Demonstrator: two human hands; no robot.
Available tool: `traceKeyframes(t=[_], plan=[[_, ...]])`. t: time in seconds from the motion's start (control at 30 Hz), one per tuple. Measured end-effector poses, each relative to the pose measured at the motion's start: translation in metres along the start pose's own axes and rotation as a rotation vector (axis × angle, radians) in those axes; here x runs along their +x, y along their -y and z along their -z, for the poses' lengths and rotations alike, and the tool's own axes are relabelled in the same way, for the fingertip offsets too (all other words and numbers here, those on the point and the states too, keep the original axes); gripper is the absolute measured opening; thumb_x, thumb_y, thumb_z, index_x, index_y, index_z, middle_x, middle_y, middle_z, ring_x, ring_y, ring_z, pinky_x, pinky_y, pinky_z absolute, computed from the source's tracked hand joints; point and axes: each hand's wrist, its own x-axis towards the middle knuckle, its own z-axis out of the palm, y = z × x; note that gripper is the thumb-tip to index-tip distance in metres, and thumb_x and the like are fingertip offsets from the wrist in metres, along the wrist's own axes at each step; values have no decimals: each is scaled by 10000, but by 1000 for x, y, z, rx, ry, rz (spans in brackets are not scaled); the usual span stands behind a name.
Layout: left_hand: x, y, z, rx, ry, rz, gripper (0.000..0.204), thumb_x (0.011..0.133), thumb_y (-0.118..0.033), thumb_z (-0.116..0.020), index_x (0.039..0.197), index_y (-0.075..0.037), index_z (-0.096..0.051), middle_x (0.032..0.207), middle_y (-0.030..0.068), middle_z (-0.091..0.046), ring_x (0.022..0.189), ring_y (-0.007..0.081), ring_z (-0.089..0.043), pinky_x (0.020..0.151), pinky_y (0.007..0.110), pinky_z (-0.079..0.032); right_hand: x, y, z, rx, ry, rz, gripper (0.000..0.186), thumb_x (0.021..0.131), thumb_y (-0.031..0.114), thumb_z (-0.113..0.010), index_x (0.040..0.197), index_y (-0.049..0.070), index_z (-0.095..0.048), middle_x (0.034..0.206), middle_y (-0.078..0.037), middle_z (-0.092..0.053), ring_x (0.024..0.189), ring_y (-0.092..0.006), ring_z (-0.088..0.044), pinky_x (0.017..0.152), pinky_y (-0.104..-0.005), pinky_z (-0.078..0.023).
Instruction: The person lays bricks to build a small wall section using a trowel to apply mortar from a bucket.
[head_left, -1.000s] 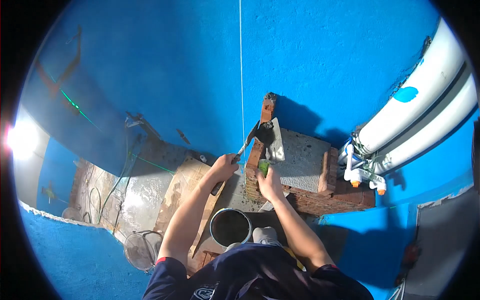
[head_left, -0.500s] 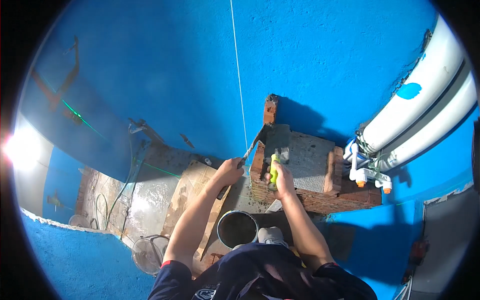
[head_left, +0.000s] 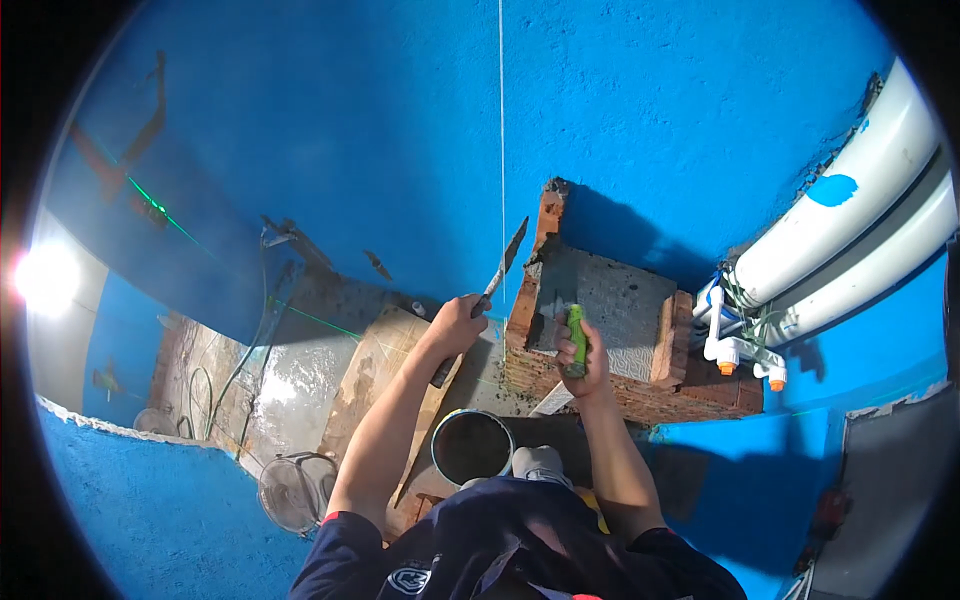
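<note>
Blue wall [head_left: 350, 130] is rising behind brickwork [head_left: 630, 402]; the left hand [head_left: 457, 326] is gripping a dark-bladed tool [head_left: 514, 245]; the right hand [head_left: 594, 368] is clasping a green handle [head_left: 577, 342].

Well right of the right hand's [head_left: 588, 358] grip, two thick white pipes [head_left: 825, 228] slant along the blue wall [head_left: 690, 100], beside a white fitting [head_left: 730, 350] with orange ends. Far left of the left hand's [head_left: 458, 326] grip, a bright light [head_left: 48, 283] glares.
</note>
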Motion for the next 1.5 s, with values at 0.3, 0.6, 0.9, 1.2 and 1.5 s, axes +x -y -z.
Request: traceKeyframes(t=[0.3, 0.6, 0.9, 1.2, 1.5], plan=[[-12, 28, -19, 95, 125, 156, 258, 756, -172, -592, 925, 22, -586, 870, 270, -621, 866, 431, -605, 727, 465, -468, -52, -29, -35, -781, -179, 159, 338, 919, 322, -565, 1098, 36, -562, 826, -41, -564, 584, -118, -565, 464, -256, -466], [-29, 17, -32, 69, 102, 129, 305, 738, -166, -584, 964, 38, -606, 966, 295, -620, 956, 440, -592, 805, 471, -474, -62, -67, -37, -1692, -407, 292, 352, 914, 296, -567, 1071, -19, -566, 982, -245, -619, 917, -416, -600, 780, -458, -471], [-26, 9, -31, 140, 118, 124, 347, 753, -142, -581, 1053, 33, -573, 996, 306, -606, 992, 463, -563, 838, 486, -461, -59, -49, -10, -1434, -370, 502, 330, 919, 316, -589, 1052, 14, -574, 871, -105, -625, 766, -234, -620, 633, -364, -481], [-3, -5, -27, 240, 125, 64, 361, 778, -129, -534, 1099, 35, -545, 999, 314, -604, 977, 475, -566, 838, 497, -463, -28, -3, 56, -423, -175, -21, 386, 959, 464, -495, 1044, 95, -570, 727, -19, -561, 515, -114, -514, 443, -265, -409], [13, -2, -31, 347, 151, 47, 335, 810, -138, -530, 1082, 55, -548, 971, 317, -617, 957, 471, -587, 821, 498, -481, -1, 25, 74, -345, -107, -139, 473, 931, 501, -532, 1090, 62, -607, 699, -24, -580, 476, -85, -490, 433, -224, -395]])
